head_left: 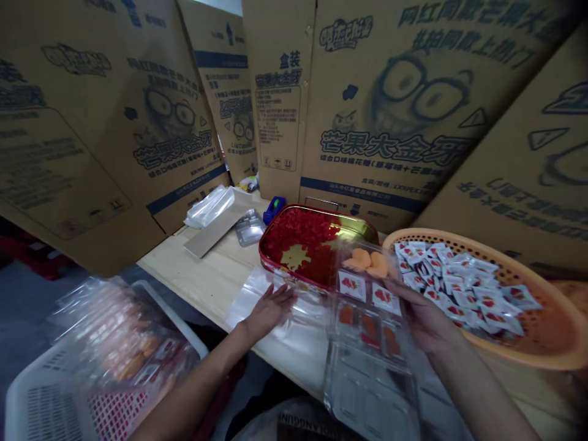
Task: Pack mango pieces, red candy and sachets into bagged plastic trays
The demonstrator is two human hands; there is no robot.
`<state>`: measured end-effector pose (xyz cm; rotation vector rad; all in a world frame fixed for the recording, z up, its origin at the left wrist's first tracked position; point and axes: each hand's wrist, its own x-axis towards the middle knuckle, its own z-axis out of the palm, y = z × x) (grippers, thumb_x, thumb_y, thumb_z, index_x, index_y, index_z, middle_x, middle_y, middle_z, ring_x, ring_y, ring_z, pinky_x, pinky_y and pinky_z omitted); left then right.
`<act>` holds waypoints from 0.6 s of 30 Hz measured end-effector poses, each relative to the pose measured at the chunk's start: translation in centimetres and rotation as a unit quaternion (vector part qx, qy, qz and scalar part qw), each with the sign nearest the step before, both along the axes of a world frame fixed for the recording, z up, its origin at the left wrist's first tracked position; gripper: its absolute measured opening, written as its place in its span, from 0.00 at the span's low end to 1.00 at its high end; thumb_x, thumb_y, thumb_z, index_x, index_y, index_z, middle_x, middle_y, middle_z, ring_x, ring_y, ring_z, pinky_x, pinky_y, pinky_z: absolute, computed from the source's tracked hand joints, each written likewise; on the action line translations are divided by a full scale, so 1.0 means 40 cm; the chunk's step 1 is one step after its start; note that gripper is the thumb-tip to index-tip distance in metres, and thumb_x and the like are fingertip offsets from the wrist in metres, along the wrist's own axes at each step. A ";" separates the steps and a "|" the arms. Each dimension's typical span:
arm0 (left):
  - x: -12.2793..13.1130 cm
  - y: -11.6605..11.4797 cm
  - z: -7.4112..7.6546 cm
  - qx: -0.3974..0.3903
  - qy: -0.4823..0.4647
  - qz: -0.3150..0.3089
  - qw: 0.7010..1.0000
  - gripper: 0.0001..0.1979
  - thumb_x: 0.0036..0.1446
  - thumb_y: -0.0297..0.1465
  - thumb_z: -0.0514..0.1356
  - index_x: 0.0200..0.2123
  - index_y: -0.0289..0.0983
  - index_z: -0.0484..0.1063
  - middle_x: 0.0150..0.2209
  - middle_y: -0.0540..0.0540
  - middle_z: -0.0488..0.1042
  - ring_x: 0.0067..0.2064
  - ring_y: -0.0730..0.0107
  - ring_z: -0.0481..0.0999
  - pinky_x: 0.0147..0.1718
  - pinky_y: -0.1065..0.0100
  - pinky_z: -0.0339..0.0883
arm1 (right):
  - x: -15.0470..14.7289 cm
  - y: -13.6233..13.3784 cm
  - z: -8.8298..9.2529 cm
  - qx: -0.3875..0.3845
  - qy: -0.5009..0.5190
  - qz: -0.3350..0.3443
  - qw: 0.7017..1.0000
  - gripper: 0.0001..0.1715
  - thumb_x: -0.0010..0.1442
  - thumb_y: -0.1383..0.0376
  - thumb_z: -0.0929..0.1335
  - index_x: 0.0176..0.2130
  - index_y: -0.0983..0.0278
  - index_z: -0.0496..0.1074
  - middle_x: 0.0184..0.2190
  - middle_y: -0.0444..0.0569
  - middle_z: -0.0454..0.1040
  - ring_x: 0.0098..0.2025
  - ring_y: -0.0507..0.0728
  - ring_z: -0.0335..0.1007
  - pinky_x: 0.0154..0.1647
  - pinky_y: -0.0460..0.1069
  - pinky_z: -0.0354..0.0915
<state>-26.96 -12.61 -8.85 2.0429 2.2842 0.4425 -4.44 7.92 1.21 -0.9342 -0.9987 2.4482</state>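
A clear plastic clamshell box (372,392) with its lid folded open is held by its right side in my right hand (425,318). Two orange pieces (366,262) sit in its top part, with two white printed sachets (353,286) below them and three red-orange pieces (369,326) in the lower row. My left hand (270,311) lies palm down, fingers stretched out, over clear plastic bags (303,331) on the table. Just beyond both hands stands a red-rimmed tray (362,228) with red bits (301,228) over its gold bottom.
An orange basket (558,321) of sachets stands on the right. At left, a white basket (39,392) holds filled clear packs (124,337). A blue tape dispenser (274,209), cardboard strip (215,229) and clear tray (249,228) lie behind. Large cartons (367,92) wall the back.
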 end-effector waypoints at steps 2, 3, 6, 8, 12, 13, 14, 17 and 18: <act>0.002 -0.015 -0.035 0.024 0.029 -0.005 0.999 0.13 0.58 0.31 0.54 0.46 0.41 0.71 0.51 0.46 0.71 0.56 0.65 0.66 0.56 0.57 0.54 | 0.025 0.006 -0.003 0.018 0.011 -0.014 1.000 0.09 0.48 0.69 0.70 0.34 0.62 0.75 0.30 0.46 0.79 0.31 0.56 0.76 0.34 0.49 0.73; 0.006 -0.021 -0.044 0.033 0.031 -0.004 0.999 0.13 0.58 0.30 0.54 0.45 0.41 0.71 0.50 0.47 0.73 0.55 0.67 0.67 0.56 0.58 0.54 | 0.035 0.005 -0.004 0.024 0.010 -0.024 0.999 0.09 0.47 0.69 0.70 0.33 0.62 0.75 0.29 0.45 0.79 0.30 0.56 0.76 0.33 0.48 0.72; 0.020 -0.032 -0.042 0.054 0.036 0.000 0.998 0.10 0.59 0.29 0.53 0.39 0.40 0.74 0.42 0.48 0.77 0.51 0.70 0.70 0.58 0.59 0.52 | 0.056 -0.005 -0.002 0.026 -0.001 -0.060 0.998 0.08 0.48 0.69 0.70 0.32 0.61 0.75 0.29 0.44 0.79 0.29 0.54 0.76 0.31 0.47 0.72; 0.028 -0.036 -0.026 0.070 0.040 0.011 0.997 0.10 0.59 0.28 0.52 0.38 0.39 0.74 0.39 0.47 0.77 0.49 0.69 0.71 0.58 0.56 0.50 | 0.065 -0.014 0.004 0.022 -0.003 -0.081 0.996 0.09 0.48 0.69 0.70 0.33 0.61 0.76 0.31 0.43 0.79 0.31 0.54 0.76 0.32 0.46 0.72; 0.031 -0.046 0.029 0.082 0.015 0.090 0.992 0.15 0.56 0.24 0.51 0.46 0.37 0.70 0.36 0.44 0.75 0.42 0.66 0.72 0.55 0.52 0.53 | 0.079 -0.022 0.013 0.029 0.000 -0.108 0.994 0.10 0.47 0.70 0.70 0.34 0.61 0.76 0.32 0.43 0.79 0.32 0.54 0.76 0.33 0.46 0.72; 0.030 -0.049 0.046 0.077 0.004 0.105 0.991 0.15 0.55 0.23 0.52 0.44 0.37 0.71 0.35 0.44 0.74 0.40 0.65 0.71 0.54 0.53 0.54 | 0.081 -0.021 0.013 0.033 0.000 -0.109 0.993 0.10 0.47 0.70 0.70 0.34 0.61 0.76 0.32 0.43 0.79 0.31 0.54 0.76 0.33 0.47 0.72; 0.027 -0.051 0.063 0.072 -0.006 0.113 0.991 0.13 0.53 0.23 0.53 0.41 0.38 0.72 0.35 0.43 0.73 0.40 0.64 0.71 0.54 0.52 0.54 | 0.083 -0.021 0.012 0.038 0.001 -0.110 0.993 0.10 0.47 0.70 0.70 0.33 0.61 0.76 0.32 0.43 0.79 0.31 0.54 0.76 0.33 0.47 0.73; 0.019 -0.057 0.105 0.071 -0.062 0.110 0.989 0.07 0.45 0.24 0.58 0.30 0.39 0.71 0.41 0.42 0.72 0.46 0.59 0.69 0.56 0.50 0.46 | 0.085 -0.019 0.006 0.049 0.004 -0.111 0.993 0.09 0.48 0.70 0.70 0.33 0.61 0.76 0.32 0.44 0.79 0.31 0.55 0.76 0.32 0.48 0.73; 0.016 -0.057 0.114 0.075 -0.103 0.115 0.985 0.06 0.43 0.23 0.59 0.28 0.39 0.70 0.43 0.42 0.72 0.48 0.58 0.68 0.57 0.51 0.45 | 0.084 -0.020 0.004 0.053 0.006 -0.112 0.992 0.10 0.48 0.70 0.70 0.34 0.61 0.76 0.32 0.44 0.79 0.32 0.55 0.76 0.33 0.48 0.72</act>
